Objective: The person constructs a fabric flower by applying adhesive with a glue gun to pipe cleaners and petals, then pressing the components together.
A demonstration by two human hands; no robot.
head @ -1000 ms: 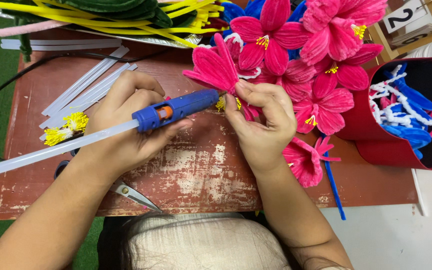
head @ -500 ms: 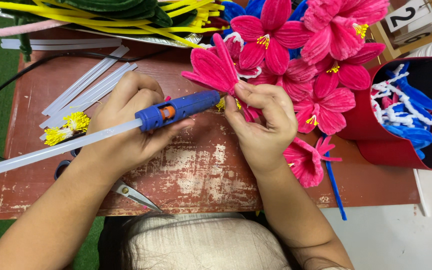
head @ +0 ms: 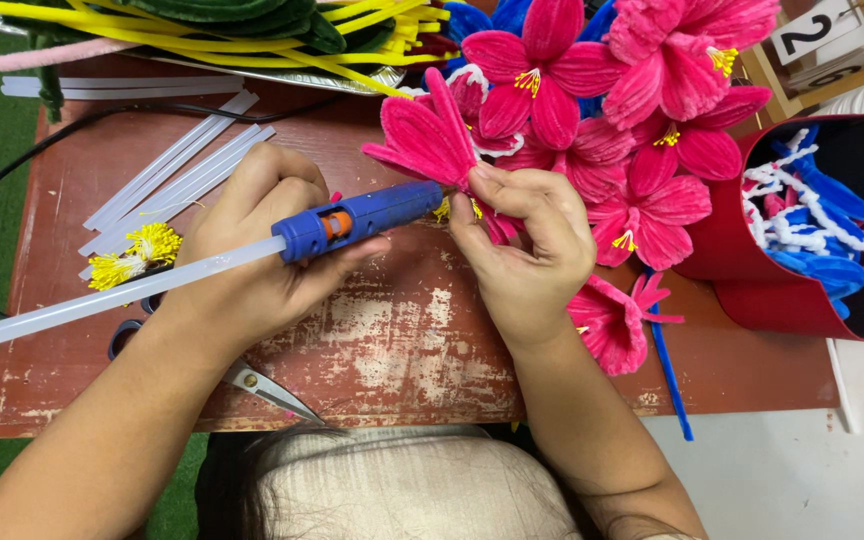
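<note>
L hand (head: 262,250) w/ glue gun (head: 357,217)

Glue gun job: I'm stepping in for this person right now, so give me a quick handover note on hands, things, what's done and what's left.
Left hand: grips the blue glue gun, nozzle at the base of the pink flower.
Right hand: pinches that flower's base.
Nearby: glue sticks, yellow stamens, scissors on the red table.
Done: several pink flowers lie finished; one by the right wrist.
Left: this flower is mid-glue, seemingly unfinished.
</note>
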